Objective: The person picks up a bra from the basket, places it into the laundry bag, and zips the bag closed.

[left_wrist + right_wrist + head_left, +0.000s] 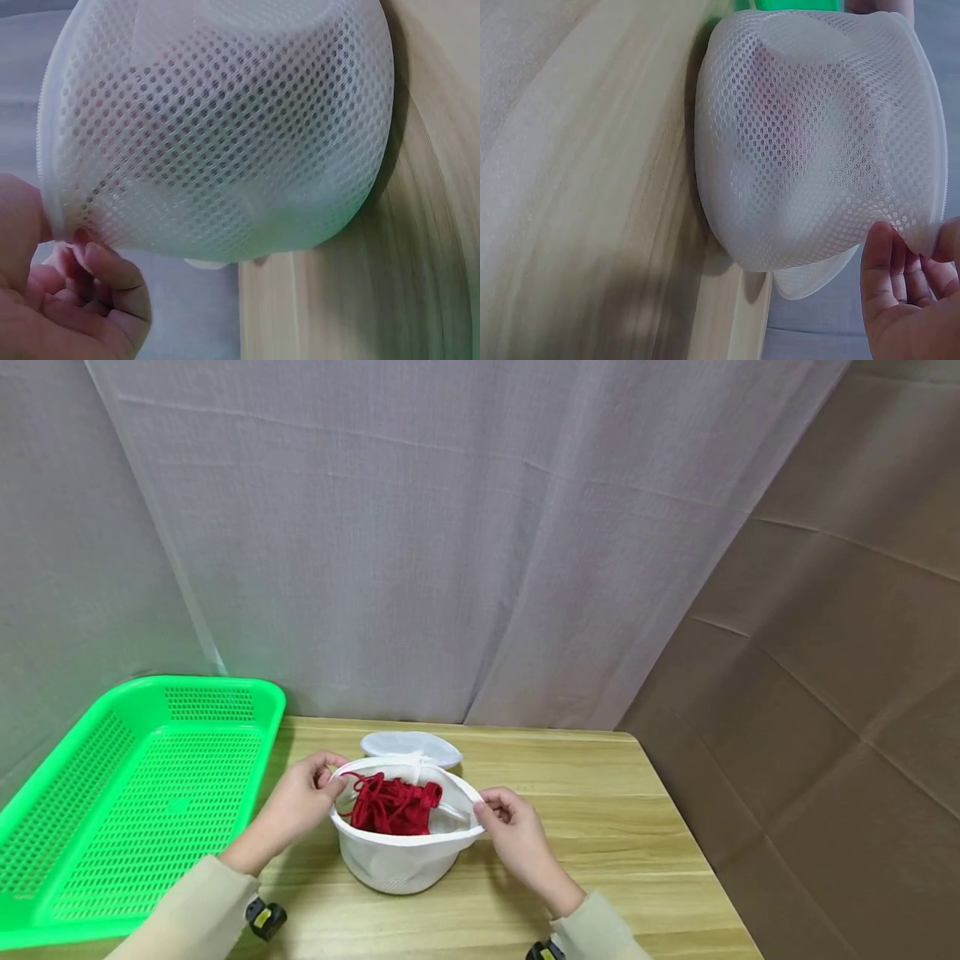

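A white mesh bag [397, 864] with red fabric [392, 806] inside stands on the wooden table [600, 835], its rim pinched by the left hand [300, 797] and the right hand [513, 831], beside a green basket [258, 760].

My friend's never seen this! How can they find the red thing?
Find the wooden table, then the big green basket at its left. Right of that stands a white mesh bag, pinched by the left hand and right hand. Look in its open top: the crumpled red cloth with thin strings is the only red thing in sight.
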Demonstrator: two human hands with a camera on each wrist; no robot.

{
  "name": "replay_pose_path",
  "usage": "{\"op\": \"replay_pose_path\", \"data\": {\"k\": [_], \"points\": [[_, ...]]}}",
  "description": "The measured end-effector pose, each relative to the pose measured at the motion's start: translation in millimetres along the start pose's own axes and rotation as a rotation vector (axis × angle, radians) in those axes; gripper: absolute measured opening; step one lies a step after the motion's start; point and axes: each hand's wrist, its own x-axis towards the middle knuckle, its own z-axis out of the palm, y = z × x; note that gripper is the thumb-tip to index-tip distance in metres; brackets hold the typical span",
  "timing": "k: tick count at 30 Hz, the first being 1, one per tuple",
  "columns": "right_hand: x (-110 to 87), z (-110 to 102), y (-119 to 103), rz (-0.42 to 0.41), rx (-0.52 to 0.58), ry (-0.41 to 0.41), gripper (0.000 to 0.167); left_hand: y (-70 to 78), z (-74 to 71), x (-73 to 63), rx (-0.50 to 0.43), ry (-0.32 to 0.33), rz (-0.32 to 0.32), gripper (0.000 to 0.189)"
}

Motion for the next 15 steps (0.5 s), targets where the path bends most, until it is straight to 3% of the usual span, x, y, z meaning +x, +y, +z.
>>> {"op": "replay_pose_path", "data": {"k": [6,9,15], "points": [[-0.1,3,0,0.001,-0.012,-0.023,0.012,-2.3,-1.4,1.8,0.029,-0.037,0.002,0.012],[-0.4,3,-1,0.003,-0.020,-0.026,0.012,0.4,-1.0,3.0,0.059,-0.015,0.026,0.015],[-1.1,4,-3,0.009,-0.026,-0.029,0.012,12.6,4.5,0.2,0.153,0.065,0.158,0.020]]}}
